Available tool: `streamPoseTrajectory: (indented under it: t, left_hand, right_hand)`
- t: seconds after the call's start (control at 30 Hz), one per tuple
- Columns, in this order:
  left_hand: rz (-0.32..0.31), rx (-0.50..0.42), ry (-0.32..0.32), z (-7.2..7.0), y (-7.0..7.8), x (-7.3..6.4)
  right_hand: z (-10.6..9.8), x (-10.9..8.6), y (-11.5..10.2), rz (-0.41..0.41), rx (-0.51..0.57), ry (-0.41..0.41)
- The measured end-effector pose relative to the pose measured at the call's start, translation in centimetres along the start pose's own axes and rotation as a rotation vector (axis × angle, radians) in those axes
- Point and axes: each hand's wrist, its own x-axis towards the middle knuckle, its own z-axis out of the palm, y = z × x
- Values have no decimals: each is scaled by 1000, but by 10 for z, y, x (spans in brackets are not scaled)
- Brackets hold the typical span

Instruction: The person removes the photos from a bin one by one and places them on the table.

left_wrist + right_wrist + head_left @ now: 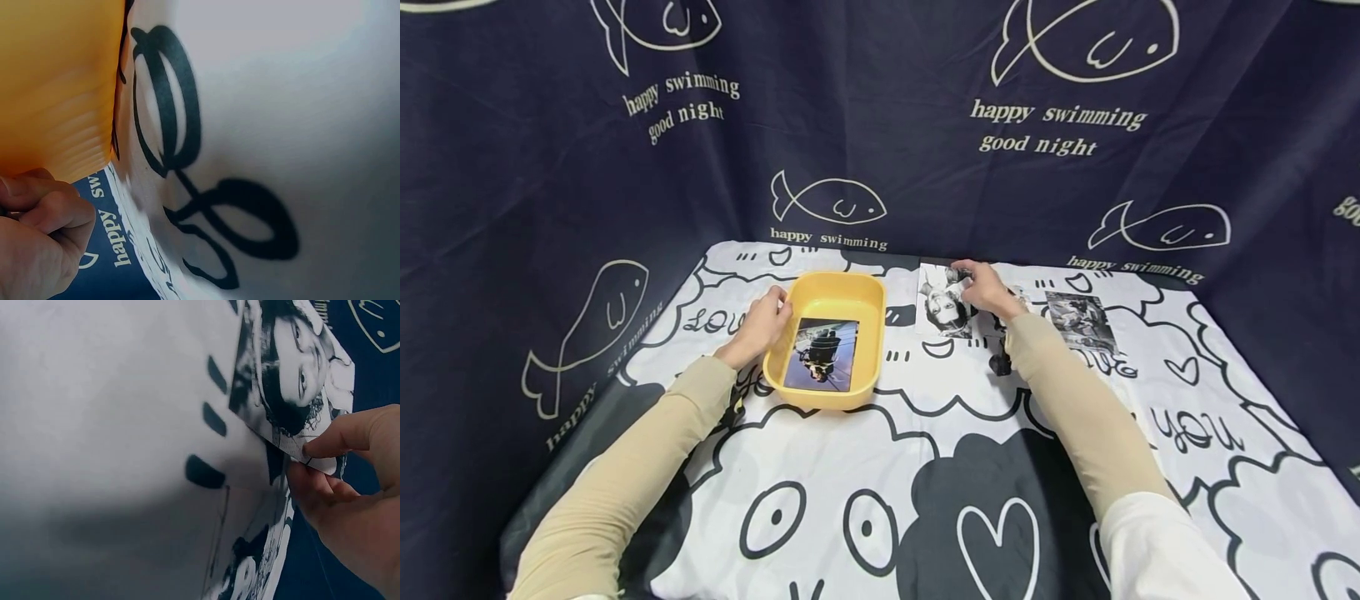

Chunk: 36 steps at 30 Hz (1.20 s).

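My left hand (pixel 765 319) grips the left rim of a yellow plastic basin (pixel 871 333). In the left wrist view its fingers (pixel 59 212) are curled at the basin's edge. A colour photo (pixel 822 357) lies inside the basin. My right hand (pixel 988 289) pinches a corner of a black-and-white photo of a smiling face (pixel 942 302) between thumb and fingers. The right wrist view shows this photo (pixel 300 369) lifted at an angle, with another black-and-white photo (pixel 247 572) on the cloth below the hand.
A darker black-and-white photo (pixel 1082 322) lies to the right of my right forearm. The table is covered by a white cloth (pixel 827 467) with black cartoon drawings. Dark blue curtains with fish prints (pixel 910 125) hang close behind and at both sides.
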Motion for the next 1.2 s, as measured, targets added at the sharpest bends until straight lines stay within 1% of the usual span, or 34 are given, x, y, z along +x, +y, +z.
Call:
streamPoseTrajectory:
  t: [0.1,0.27,0.37,0.4,0.47,0.57,0.73,0.83,1.03,1.2]
  left_hand:
    - [0,4,-1,0,1,0]
    - [-1,-4,-9,1,1,0]
    - [-4,-8,-14,1,1,0]
    - [-6,-10,-16,1,1,0]
    - [-7,-9,-14,0,2,-1]
    - [-6,-15,-13,-1,2,-1]
    - [-1,-25,-9,-2,1,0]
    - [1,-20,-7,-2,1,-1]
    - [3,-18,-15,-2,-1,-1]
    - [9,-6,-6,-1,-2,0]
  right_hand:
    - [4,0,1,-7,-71,14]
    - [9,-3,-1,37,-173,18]
    - [10,-3,-4,27,-223,41]
    - [10,-4,-5,18,-224,48]
    - [10,-4,-10,-5,-201,57]
    - [10,-5,-21,-69,-147,63]
    - [14,-8,-47,-167,-77,76]
    - [19,-10,-61,-202,-46,83]
    - [29,-15,-90,-280,22,67]
    - [41,-17,-114,-369,44,39]
